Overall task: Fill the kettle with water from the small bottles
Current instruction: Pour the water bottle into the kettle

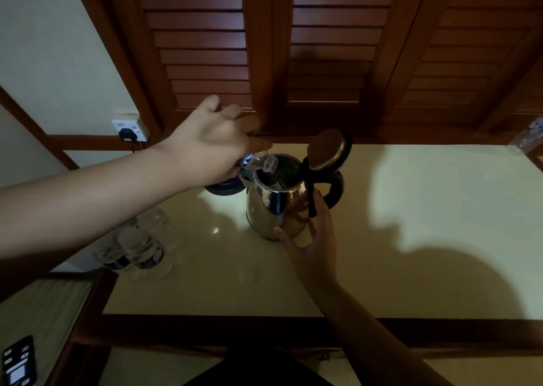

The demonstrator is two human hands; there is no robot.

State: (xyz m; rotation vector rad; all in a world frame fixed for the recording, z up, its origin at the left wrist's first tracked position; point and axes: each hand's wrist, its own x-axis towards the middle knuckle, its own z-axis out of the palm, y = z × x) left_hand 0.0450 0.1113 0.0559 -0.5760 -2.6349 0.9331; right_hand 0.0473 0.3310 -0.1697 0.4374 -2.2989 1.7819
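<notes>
1. Steel kettle (pixel 277 206): upright on the cream tabletop (pixel 411 224), lid (pixel 327 149) flipped open.
2. Small bottle (pixel 260 161): tipped, mouth over the kettle's opening.
3. Left hand (pixel 211 146): grips that bottle.
4. Right hand (pixel 311 239): fingers spread against the kettle's side.
5. Further bottles (pixel 141 247): standing at the table's left edge.

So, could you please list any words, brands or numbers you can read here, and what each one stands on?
None can be read.
Held bottle: blue and white label, too blurred.
Bottles at the table's left edge: dark label bands, too dim.
Wall socket: no markings legible.
Kettle: no text visible.
</notes>
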